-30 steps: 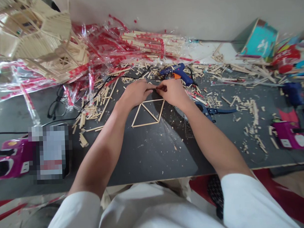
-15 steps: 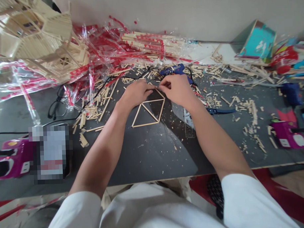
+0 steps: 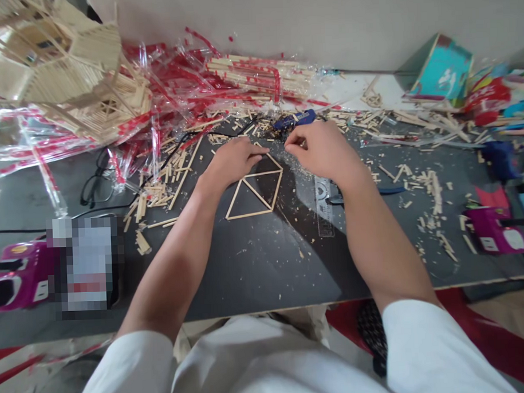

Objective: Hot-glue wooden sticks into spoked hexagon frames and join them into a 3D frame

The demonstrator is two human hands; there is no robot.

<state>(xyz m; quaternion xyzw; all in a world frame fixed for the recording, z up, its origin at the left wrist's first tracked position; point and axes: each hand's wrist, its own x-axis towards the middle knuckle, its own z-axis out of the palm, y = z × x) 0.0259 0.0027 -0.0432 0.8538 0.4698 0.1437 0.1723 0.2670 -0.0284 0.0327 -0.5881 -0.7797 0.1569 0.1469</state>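
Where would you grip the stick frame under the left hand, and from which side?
Probably grip the stick frame by its bottom stick, coming from the near side. That long, straight edge lies farthest from the left hand, which covers the top point. The frame lies flat on the table, and its sticks are thin, so a pinch along this edge seems likeliest to work.

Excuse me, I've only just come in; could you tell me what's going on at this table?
A person is working with bare hands at a dark tabletop. The fingers of the left hand rest on a flat frame of thin wooden sticks laid out in triangles. The right hand is curled just off the frame, near a blue glue gun; it's hard to tell whether it holds anything. Loose cut sticks lie scattered about, and a large stick-built model sits behind, on red-printed plastic wrap.
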